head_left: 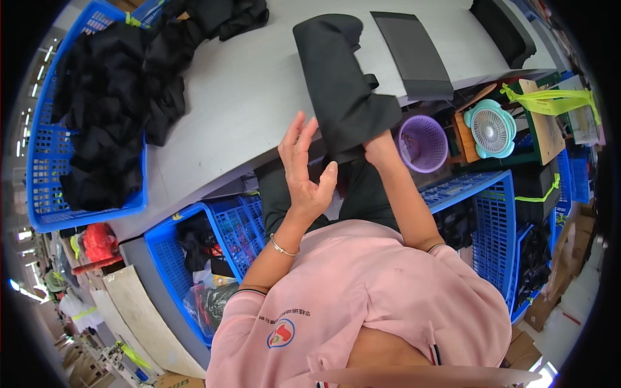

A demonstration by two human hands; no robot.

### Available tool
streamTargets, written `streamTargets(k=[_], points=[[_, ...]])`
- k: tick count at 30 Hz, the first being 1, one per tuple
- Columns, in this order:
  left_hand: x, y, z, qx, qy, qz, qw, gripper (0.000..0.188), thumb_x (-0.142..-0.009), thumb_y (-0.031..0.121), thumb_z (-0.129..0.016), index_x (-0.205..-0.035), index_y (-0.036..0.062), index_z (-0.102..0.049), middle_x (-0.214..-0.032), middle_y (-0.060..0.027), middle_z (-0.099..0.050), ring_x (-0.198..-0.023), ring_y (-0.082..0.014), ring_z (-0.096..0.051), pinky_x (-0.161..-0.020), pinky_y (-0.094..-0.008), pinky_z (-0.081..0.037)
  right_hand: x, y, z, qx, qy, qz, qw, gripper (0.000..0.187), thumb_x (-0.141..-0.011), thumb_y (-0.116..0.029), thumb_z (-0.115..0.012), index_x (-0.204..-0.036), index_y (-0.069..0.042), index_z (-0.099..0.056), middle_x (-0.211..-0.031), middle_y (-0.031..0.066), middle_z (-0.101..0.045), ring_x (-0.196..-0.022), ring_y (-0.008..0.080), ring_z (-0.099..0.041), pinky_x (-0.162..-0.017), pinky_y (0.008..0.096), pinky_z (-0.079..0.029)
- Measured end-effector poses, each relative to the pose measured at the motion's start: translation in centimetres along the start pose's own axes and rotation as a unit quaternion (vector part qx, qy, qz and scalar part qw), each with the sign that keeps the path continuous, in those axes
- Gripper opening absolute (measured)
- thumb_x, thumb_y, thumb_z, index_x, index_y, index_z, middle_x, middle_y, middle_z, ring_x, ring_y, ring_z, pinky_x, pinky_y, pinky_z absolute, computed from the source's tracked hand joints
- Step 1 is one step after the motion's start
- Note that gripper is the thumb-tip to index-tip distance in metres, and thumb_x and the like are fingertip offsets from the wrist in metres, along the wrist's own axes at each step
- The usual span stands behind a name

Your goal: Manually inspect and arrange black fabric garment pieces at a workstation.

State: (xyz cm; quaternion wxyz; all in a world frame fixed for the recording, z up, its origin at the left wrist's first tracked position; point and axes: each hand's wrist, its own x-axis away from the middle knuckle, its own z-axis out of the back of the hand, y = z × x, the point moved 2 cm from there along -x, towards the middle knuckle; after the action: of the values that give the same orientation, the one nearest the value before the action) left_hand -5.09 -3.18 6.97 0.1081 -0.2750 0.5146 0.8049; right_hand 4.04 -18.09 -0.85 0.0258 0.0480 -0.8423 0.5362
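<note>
The left grip (304,181) stood wide open, holding nothing, near the centre of the frame!
Just beside it, the right grip (381,150) met the near end of the black fabric piece (336,71), its fingers hidden, so how tightly it closed I couldn't tell; and that piece stretched to the upper centre, over the tabletop (233,97)! Right of that grip sat a purple basket (441,143), and beyond, a flat dark panel (417,55) lay upper right of centre.
</note>
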Motion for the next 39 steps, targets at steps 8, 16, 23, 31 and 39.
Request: streamTargets(k=[8,16,23,31,39], points=[[-0.9,0.8,-2.2,-0.09,0.077,0.032,0.992,0.078,-0.072,0.0,-0.07,-0.145,0.0079,-0.042,-0.149,-0.0138,-0.038,-0.123,-0.0263,-0.044,-0.091,-0.0363,-0.045,1.6,-3.9,-2.6,-0.135,0.003,-0.074,0.988,0.049,-0.094,-0.021,-0.065,-0.136,-0.002,-0.047,-0.126,0.0111,-0.058,-0.11,0.0226,-0.061,-0.09,0.0401,-0.055],[-0.6,1.1,-2.6,0.043,0.112,0.079,0.99,0.064,-0.069,-0.022,-0.056,-0.122,0.0103,-0.067,-0.12,-0.0066,-0.058,-0.089,-0.0156,-0.059,-0.06,-0.0234,-0.046,1.9,-3.2,-2.1,-0.169,0.019,-0.087,0.982,0.039,-0.094,-0.023,-0.065,-0.125,-0.003,-0.055,-0.116,0.011,-0.063,-0.102,0.0214,-0.064,-0.086,0.0393,-0.057],[-0.8,2.0,-1.8,0.042,0.111,0.065,0.991,0.064,-0.066,-0.023,-0.054,-0.119,0.0095,-0.07,-0.114,-0.0068,-0.06,-0.085,-0.0145,-0.058,-0.064,-0.0251,-0.048,2.8,-3.6,-2.7,-0.149,0.021,-0.062,0.987,0.039,-0.094,-0.023,-0.064,-0.126,-0.003,-0.054,-0.116,0.0114,-0.062,-0.102,0.0227,-0.064,-0.086,0.0396,-0.057],[-0.1,1.4,-1.7,0.009,0.1,0.041,0.994,0.064,-0.063,-0.02,-0.057,-0.118,0.0089,-0.071,-0.11,-0.0042,-0.061,-0.078,-0.0116,-0.055,-0.062,-0.023,-0.047,2.5,-1.7,-1.9,-0.175,0.031,-0.077,0.981,0.038,-0.095,-0.025,-0.062,-0.126,-0.004,-0.055,-0.115,0.0112,-0.063,-0.102,0.0243,-0.064,-0.086,0.0403,-0.056],[0.6,0.6,-1.6,-0.004,0.075,0.044,0.996,0.061,-0.065,-0.016,-0.057,-0.119,0.008,-0.071,-0.114,-0.0062,-0.06,-0.078,-0.012,-0.054,-0.065,-0.0231,-0.048,2.2,0.9,-0.4,-0.212,0.018,-0.042,0.976,0.044,-0.096,-0.024,-0.06,-0.135,-0.006,-0.048,-0.128,0.0103,-0.056,-0.115,0.0243,-0.058,-0.097,0.0395,-0.051]])
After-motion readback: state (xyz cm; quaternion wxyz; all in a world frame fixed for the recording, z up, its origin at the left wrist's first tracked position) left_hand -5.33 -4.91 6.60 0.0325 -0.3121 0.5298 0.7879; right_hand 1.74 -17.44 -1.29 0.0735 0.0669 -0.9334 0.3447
